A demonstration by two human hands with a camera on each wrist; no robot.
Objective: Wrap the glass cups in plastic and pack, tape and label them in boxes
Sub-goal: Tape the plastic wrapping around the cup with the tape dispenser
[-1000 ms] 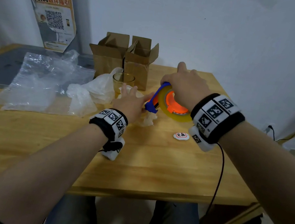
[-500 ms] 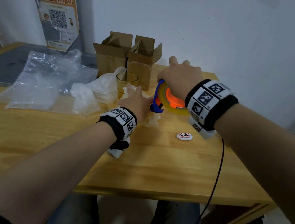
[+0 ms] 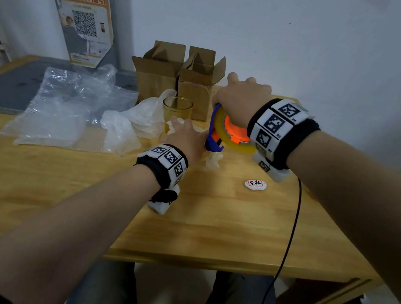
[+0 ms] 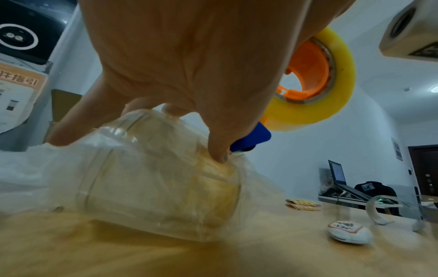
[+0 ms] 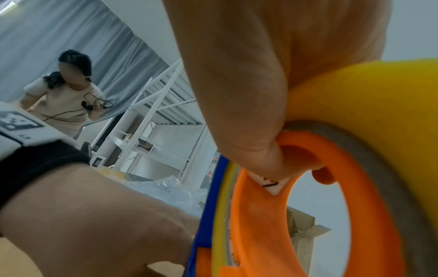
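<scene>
Curling round the wrapped cup [image 4: 154,178] mid-frame, your left hand [image 3: 185,138] holds it. Your right hand [image 3: 240,100] grips the tape roll [image 4: 343,75] beside it; table [image 3: 209,219] wood spreads below.

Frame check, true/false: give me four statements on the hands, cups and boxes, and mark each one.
1. The right hand grips the tape dispenser. True.
2. Both cardboard boxes are taped shut. False: their flaps stand open.
3. The left hand holds a wrapped cup against the table. True.
4. The bare glass cup lies tipped over. False: it stands upright in front of the boxes.
</scene>
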